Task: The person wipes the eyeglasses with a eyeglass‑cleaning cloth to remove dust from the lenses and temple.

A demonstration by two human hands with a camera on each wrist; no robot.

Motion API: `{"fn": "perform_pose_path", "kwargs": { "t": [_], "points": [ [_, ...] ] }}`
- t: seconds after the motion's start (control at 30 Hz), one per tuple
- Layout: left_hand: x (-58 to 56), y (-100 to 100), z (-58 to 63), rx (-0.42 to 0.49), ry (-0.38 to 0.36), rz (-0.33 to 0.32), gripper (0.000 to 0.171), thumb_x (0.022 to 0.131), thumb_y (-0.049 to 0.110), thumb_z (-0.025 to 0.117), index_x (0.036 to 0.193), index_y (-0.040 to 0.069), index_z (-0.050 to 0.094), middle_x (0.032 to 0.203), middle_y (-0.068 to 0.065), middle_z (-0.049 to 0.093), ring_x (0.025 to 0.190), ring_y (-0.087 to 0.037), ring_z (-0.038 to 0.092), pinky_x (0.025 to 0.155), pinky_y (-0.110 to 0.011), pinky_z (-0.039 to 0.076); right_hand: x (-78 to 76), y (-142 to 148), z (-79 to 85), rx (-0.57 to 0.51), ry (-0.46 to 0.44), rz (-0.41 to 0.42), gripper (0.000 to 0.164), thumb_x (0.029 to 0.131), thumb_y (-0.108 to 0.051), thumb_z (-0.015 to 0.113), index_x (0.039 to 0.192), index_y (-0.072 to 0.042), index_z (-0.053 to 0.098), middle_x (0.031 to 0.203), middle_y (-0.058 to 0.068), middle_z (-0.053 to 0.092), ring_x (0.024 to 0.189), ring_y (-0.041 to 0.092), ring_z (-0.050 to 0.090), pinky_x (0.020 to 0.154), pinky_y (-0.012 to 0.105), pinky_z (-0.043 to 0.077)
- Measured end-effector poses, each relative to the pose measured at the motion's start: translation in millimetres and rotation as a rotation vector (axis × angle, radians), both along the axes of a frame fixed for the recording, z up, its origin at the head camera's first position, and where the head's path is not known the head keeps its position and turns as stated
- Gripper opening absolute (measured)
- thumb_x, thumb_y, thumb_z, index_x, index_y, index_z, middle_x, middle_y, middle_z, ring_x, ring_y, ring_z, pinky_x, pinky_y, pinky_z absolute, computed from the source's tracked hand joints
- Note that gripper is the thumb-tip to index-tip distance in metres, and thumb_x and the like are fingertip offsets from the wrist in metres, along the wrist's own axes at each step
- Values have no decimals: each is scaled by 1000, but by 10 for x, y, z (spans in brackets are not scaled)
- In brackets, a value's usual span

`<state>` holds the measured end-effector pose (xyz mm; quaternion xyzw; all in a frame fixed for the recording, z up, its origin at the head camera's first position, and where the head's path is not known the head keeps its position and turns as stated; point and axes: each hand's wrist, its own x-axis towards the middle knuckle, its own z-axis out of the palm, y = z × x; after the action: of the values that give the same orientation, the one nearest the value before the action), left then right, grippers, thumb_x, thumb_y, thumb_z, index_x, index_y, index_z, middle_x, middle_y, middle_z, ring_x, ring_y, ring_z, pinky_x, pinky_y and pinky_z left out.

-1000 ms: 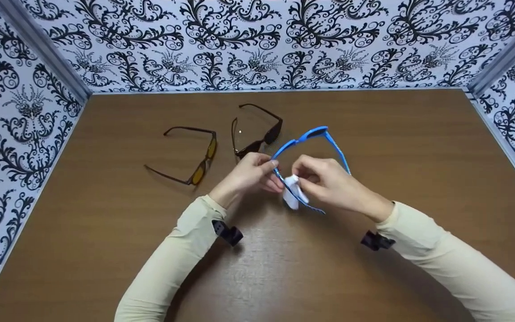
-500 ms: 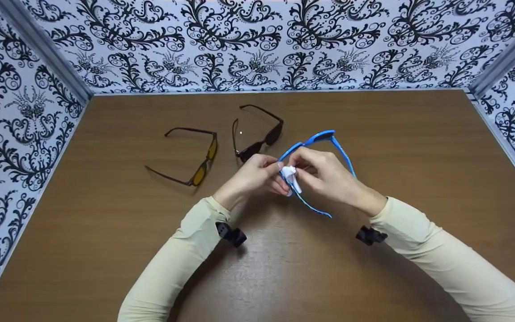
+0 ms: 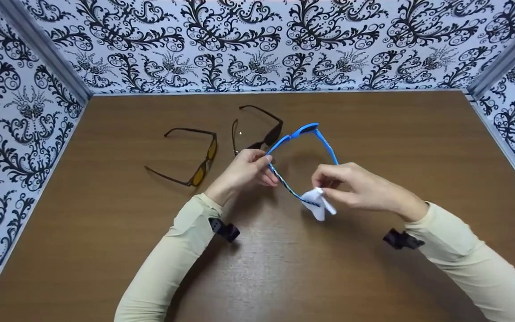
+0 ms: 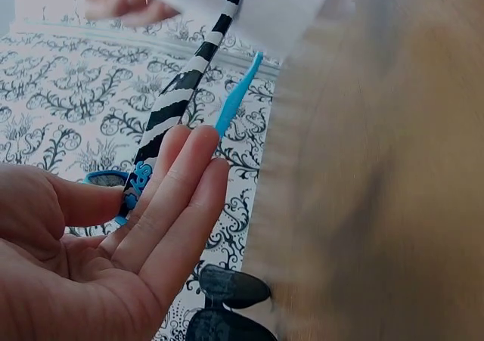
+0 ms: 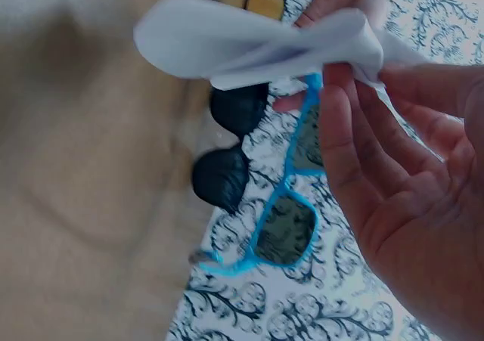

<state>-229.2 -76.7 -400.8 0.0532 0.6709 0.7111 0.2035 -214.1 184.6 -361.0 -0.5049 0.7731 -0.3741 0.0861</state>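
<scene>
Blue sunglasses (image 3: 279, 142) with dark lenses are held above the table, temples spread. My left hand (image 3: 249, 169) pinches them at the hinge corner, where a black-and-white striped temple (image 4: 181, 91) starts. My right hand (image 3: 360, 185) pinches a white cloth (image 3: 314, 203) against the tip end of that temple. In the right wrist view the cloth (image 5: 249, 46) hangs folded between thumb and fingers. Part of the temple's tip is hidden by the cloth. Just beyond my left hand lie black sunglasses (image 3: 273, 134), partly covered by it.
Yellow-lensed glasses (image 3: 203, 163) lie unfolded on the wooden table (image 3: 105, 223), left of the black pair. Patterned panels (image 3: 257, 44) enclose the table at the back and both sides.
My right hand has slid the cloth from near the hinge along the temple to its tip, moving right and toward me. The glasses shifted slightly left with my left hand.
</scene>
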Motion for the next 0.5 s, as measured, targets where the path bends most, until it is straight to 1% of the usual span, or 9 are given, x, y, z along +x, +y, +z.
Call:
{"fn": "perform_pose_path", "kwargs": {
  "t": [0.1,0.17,0.27,0.33,0.4,0.5],
  "points": [
    [-12,-37,4,-9,13,3,25,102,4,41,112,-17,50,67,-14,64,58,-17,66,78,-49,53,22,81,117,2,14,1,18,89,8,59,96,-8,57,86,-2,61,79,14,62,71,23,51],
    [-18,-50,3,-21,18,7,24,102,5,42,112,-16,51,68,-14,64,59,-17,66,78,-49,53,42,125,194,-21,26,4,21,87,11,60,96,-8,58,86,-2,61,78,14,61,72,22,50],
    [-26,-51,-3,-23,16,9,24,102,4,41,112,-15,51,68,-14,65,59,-17,66,79,-50,52,81,152,290,-58,16,15,24,85,13,60,96,-9,58,86,-1,61,79,15,61,73,21,49],
    [-30,-40,-12,-23,19,10,23,102,4,41,110,-15,50,68,-14,64,59,-17,66,79,-49,53,103,140,307,-77,-1,38,26,84,14,60,97,-9,58,87,0,62,80,15,62,74,22,49],
    [-31,-26,-22,-14,22,6,24,102,3,40,110,-17,50,67,-13,64,59,-17,66,78,-49,53,118,113,290,-72,-16,59,26,85,13,60,98,-9,59,88,-1,63,80,15,62,72,23,50],
    [-23,-6,-31,-11,26,-1,24,102,3,40,109,-17,50,67,-13,64,60,-17,66,77,-47,54,119,63,212,-45,13,77,24,86,11,60,98,-10,60,87,-2,62,78,14,61,68,24,50]
  ]
}}
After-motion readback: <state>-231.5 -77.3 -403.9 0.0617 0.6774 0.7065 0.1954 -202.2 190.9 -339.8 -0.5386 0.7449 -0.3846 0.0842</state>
